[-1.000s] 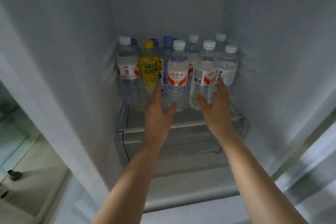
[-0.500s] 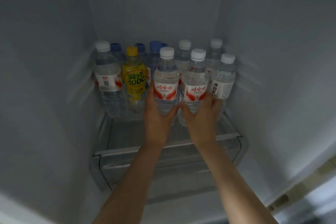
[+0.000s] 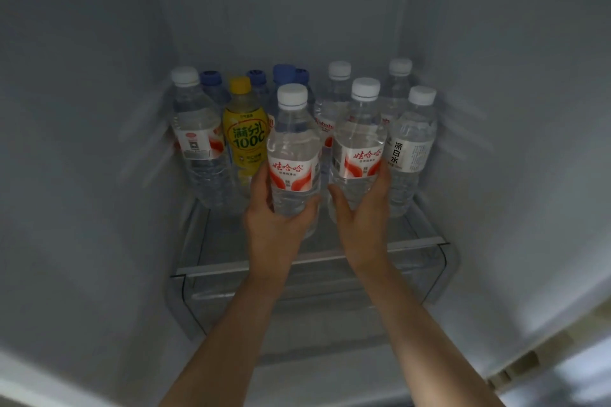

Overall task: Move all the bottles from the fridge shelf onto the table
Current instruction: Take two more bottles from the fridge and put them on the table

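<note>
left hand (image 3: 276, 218) gripped red-label water bottle (image 3: 293, 155) | right hand (image 3: 363, 211) gripped second red-label bottle (image 3: 358, 149) | both near fridge shelf (image 3: 317, 261) front edge

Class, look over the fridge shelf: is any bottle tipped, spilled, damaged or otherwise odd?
Nothing spilled or damaged. The one oddity is the yellow bottle among clear water bottles. The left hand and right hand each grip a red-labelled bottle, both roughly upright.

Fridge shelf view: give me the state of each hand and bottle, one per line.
Left hand: gripping a red-label water bottle.
Right hand: gripping a second red-label water bottle.
Yellow-cap bottle: upright on shelf, capped.
White-label bottle: upright, capped.
Blue-cap bottles: upright at back.
</note>
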Demonstrator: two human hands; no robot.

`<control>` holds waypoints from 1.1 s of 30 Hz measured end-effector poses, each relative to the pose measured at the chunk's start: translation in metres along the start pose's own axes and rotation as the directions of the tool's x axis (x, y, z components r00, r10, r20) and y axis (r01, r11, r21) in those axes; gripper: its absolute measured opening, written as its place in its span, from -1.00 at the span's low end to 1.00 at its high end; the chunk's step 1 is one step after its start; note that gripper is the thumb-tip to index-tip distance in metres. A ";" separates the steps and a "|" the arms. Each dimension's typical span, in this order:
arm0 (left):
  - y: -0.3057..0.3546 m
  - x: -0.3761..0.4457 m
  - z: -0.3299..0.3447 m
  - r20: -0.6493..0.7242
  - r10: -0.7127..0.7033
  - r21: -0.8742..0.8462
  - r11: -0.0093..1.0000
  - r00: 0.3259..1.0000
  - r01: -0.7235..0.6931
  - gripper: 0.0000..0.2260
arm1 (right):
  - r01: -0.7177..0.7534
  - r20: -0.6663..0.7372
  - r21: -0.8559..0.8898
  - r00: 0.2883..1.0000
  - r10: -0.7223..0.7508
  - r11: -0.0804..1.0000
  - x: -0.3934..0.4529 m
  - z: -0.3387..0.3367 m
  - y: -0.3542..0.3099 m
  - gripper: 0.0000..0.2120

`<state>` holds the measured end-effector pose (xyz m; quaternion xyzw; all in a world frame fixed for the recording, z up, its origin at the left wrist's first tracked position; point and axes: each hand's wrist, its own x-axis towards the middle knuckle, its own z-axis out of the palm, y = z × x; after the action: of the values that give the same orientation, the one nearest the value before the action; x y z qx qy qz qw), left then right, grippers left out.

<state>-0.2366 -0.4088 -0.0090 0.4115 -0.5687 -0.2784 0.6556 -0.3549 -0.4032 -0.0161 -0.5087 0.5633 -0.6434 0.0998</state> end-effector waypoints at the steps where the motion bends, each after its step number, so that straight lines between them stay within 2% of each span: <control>1: 0.002 -0.003 -0.002 -0.016 -0.005 -0.006 1.000 1.000 0.005 -0.33 | -0.007 0.000 0.022 1.000 0.007 1.000 -0.002 -0.004 -0.001 -0.25; 5: 0.022 -0.015 -0.014 -0.092 -0.049 -0.079 0.996 0.995 0.041 -0.39 | -0.052 -0.049 0.142 0.997 0.059 0.989 -0.021 -0.026 -0.019 -0.32; 8: 0.044 -0.023 -0.027 -0.092 -0.077 -0.104 0.992 0.993 0.067 -0.44 | -0.069 -0.047 0.241 0.995 0.083 0.968 -0.039 -0.045 -0.044 -0.39; 13: 0.069 -0.051 -0.047 -0.089 -0.139 -0.092 0.987 0.986 0.131 -0.41 | -0.210 0.130 0.292 0.975 0.179 0.933 -0.054 -0.072 -0.072 -0.38; 18: 0.069 -0.087 -0.073 -0.041 -0.295 -0.088 0.953 0.955 0.291 -0.44 | -0.404 0.305 0.344 0.902 0.306 0.848 -0.083 -0.089 -0.074 -0.53; 21: 0.070 -0.114 -0.096 0.052 -0.362 -0.098 0.925 0.931 0.366 -0.41 | -0.548 0.393 0.386 0.825 0.405 0.742 -0.113 -0.101 -0.080 -0.57; 26: 0.074 -0.170 -0.135 0.186 -0.398 -0.043 0.910 0.898 0.412 -0.39 | -0.678 0.488 0.317 0.716 0.499 0.663 -0.176 -0.129 -0.092 -0.52; 29: 0.072 -0.210 -0.164 0.273 -0.417 0.067 0.907 0.867 0.415 -0.33 | -0.707 0.446 0.243 0.690 0.570 0.665 -0.231 -0.136 -0.094 -0.47; 33: 0.071 -0.259 -0.211 0.397 -0.511 0.109 0.851 0.762 0.514 -0.35 | -0.766 0.334 0.187 0.638 0.694 0.614 -0.316 -0.142 -0.105 -0.42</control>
<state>-0.0895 -0.1102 -0.0853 0.4809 -0.5587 -0.5287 0.4208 -0.2711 -0.0568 -0.0787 -0.2807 0.5974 -0.5628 0.4977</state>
